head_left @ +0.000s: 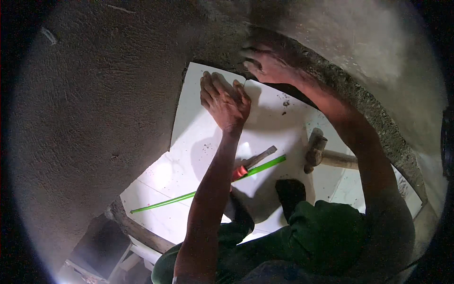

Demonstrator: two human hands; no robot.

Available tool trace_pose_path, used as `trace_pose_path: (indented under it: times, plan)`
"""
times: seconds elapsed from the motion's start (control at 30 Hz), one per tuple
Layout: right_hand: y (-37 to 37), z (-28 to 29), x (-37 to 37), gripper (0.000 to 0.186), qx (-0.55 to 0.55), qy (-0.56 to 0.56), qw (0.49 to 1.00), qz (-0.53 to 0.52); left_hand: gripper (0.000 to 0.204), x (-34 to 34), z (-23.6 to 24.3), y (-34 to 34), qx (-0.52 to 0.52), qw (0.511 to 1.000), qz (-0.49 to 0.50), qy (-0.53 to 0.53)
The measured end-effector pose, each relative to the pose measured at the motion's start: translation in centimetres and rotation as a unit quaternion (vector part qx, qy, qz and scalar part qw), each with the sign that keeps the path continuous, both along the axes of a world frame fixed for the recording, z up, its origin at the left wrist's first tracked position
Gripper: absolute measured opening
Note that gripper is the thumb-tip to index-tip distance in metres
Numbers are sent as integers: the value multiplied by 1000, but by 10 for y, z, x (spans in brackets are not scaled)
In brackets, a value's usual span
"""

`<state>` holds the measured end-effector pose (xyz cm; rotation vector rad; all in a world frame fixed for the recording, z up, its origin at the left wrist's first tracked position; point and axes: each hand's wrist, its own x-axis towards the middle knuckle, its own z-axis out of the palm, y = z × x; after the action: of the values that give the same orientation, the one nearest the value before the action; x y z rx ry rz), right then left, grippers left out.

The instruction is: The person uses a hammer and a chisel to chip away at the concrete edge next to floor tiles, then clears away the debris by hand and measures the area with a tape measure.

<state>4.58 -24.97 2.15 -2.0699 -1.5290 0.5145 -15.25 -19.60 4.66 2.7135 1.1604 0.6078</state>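
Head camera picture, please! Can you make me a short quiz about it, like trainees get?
1. True or false: the hammer lies to the right of the red-handled chisel.

2. Pick one. The left hand is spread on:
A) the hammer
B) a white tile
C) the red-handled chisel

3. Fill in the colour: the long, thin strip beside the red-handled chisel is ____.

Key: 1. True. 2. B. 3. Green.

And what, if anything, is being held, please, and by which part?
The left hand holds nothing, resting on white tile; I can't tell for the right hand.
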Motion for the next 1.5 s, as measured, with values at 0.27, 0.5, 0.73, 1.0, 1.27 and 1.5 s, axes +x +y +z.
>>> trace_pose_path:
  times: [0.27,0.5,0.73,1.0,1.27,1.5]
  plan:
    - [-6,7,0,30,-139,-4,980,145,66,-1,0,1,-2,1000,11,22]
    - [-77,17,28,60,135,-190,972,-7,64,-1,0,0,1,1000,1,17]
    - [-83,-13,31,32,114,-133,984,40,66,-2,-6,-1,33,998,-17,54]
    - [-129,20,24,33,128,-203,970,28,62,-4,-16,2,51,998,-21,12]
    - [-198,16,55,27,-175,-261,949,37,67,-6,-21,1,56,998,6,39]
    - [-329,39,14,39,25,-242,938,-247,57,-7,-35,10,104,995,1,9]
